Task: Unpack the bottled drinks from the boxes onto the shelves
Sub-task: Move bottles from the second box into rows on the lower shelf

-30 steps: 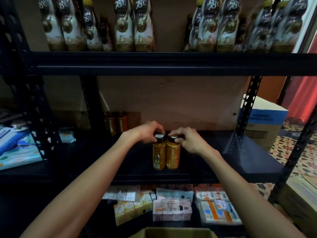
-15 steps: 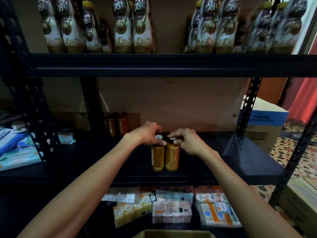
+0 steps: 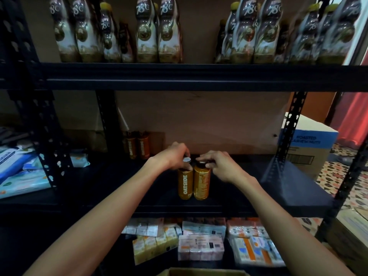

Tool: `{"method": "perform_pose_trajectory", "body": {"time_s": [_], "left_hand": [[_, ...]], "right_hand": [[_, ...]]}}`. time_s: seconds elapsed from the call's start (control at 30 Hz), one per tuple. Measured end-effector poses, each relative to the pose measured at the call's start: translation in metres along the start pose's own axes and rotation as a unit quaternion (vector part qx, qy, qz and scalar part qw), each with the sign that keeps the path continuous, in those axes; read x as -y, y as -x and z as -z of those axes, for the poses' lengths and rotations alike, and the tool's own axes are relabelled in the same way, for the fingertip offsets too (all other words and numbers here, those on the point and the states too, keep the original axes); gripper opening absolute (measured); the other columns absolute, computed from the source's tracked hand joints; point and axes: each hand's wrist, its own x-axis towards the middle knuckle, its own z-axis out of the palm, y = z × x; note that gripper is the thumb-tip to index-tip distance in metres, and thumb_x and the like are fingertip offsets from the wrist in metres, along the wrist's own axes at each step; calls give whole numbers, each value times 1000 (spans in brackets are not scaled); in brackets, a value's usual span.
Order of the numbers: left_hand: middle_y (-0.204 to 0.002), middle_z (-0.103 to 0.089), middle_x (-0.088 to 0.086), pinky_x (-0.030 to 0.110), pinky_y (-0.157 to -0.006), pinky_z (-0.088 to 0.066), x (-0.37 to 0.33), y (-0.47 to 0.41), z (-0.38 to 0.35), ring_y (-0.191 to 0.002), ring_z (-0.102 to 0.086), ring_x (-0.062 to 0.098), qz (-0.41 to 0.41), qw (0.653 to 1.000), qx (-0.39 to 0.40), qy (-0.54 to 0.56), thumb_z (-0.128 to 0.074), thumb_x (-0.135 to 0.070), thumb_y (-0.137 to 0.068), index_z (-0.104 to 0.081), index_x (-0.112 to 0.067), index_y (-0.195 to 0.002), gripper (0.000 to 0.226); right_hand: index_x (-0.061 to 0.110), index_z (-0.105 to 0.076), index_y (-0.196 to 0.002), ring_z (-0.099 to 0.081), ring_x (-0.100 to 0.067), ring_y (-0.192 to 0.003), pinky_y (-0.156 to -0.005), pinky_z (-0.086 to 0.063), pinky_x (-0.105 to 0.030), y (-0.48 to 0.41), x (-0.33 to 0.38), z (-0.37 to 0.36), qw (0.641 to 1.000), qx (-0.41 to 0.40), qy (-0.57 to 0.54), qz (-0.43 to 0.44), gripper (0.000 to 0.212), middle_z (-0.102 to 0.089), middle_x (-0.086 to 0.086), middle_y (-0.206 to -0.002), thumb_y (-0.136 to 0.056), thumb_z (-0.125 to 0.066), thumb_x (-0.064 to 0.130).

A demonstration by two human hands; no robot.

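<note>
Left grip (image 3: 175, 157), right grip (image 3: 224, 166) pinch capped necks of touching cylindrical amber bottles (image 3: 201, 183).

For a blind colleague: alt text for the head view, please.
A person's left hand grips the top of the left bottle and the right hand the top of the right bottle, two orange drinks upright side by side on the middle shelf. Further back stand two more bottles; taller bottles line the upper shelf.
</note>
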Motion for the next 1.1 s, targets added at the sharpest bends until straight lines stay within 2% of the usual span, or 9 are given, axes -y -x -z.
{"method": "perform_pose_trajectory", "body": {"time_s": [0.07,0.13,0.23,0.3,0.43,0.6,0.77,0.97,1.1], "left_hand": [[-137,-44,9,35,-94,-50,-2,1,1,-118,-55,25,2,1000,0,-3,-80,-39,-80,-55,-24,-133,61],[-136,-45,9,34,-93,-50,-2,2,1,-118,-55,25,3,1000,1,-6,-81,-38,-81,-55,-24,-134,61],[-137,-45,10,35,-96,-50,-4,2,2,-120,-54,26,-1,1000,3,-5,-80,-36,-82,-56,-23,-134,59],[-138,-44,10,35,-97,-49,-4,1,2,-121,-54,26,0,1000,3,-1,-80,-37,-82,-56,-23,-134,59],[-138,-44,9,34,-97,-48,-2,1,1,-121,-53,26,3,1000,5,6,-80,-37,-81,-55,-23,-134,60],[-138,-44,10,36,-98,-48,-1,-1,-1,-122,-53,27,3,1000,7,8,-80,-37,-81,-55,-23,-134,60],[-137,-44,9,35,-97,-49,3,-4,-2,-120,-53,25,3,1000,6,13,-80,-37,-81,-56,-24,-133,59],[-136,-46,9,39,-103,-47,6,-5,-5,-123,-52,26,0,1000,4,19,-80,-38,-81,-57,-26,-133,58],[-144,-47,7,44,-106,-45,13,0,-15,-131,-48,25,-5,999,-9,45,-76,-50,-81,-42,-33,-146,76]], "right_hand": [[29,-66,-130,-53,-16,-121,-102,-46,-32,1,2,1,999,-26,35,-6,35,-55,9,-120,-95,-68,24],[31,-59,-136,-49,-17,-125,-104,-45,-37,1,3,4,997,-24,70,-26,47,-51,8,-125,-91,-72,37],[35,-50,-146,-30,-18,-145,-118,-26,-40,0,3,8,998,38,43,-21,51,-39,10,-154,-99,-62,19],[36,-52,-145,-32,-18,-144,-117,-27,-35,-1,0,6,998,52,35,-25,51,-43,8,-152,-101,-56,10],[38,-53,-139,-49,-19,-130,-109,-44,-42,-3,-5,0,997,-15,56,-59,52,-50,5,-136,-90,-71,44],[34,-53,-144,-40,-18,-140,-112,-30,-28,-7,-5,-2,999,33,2,-22,51,-47,6,-148,-98,-63,14],[37,-57,-131,-56,-15,-115,-98,-51,-42,-8,-7,-9,997,-32,42,-51,51,-53,7,-129,-85,-75,49],[41,-51,-122,-57,-15,-110,-88,-50,-34,-6,-14,-25,997,-18,-55,-53,47,-58,5,-125,-84,-79,41],[39,-41,-144,-51,-15,-125,-101,-47,-37,3,-16,-32,993,-51,-99,-44,73,-50,8,-135,-83,-79,44]]}}
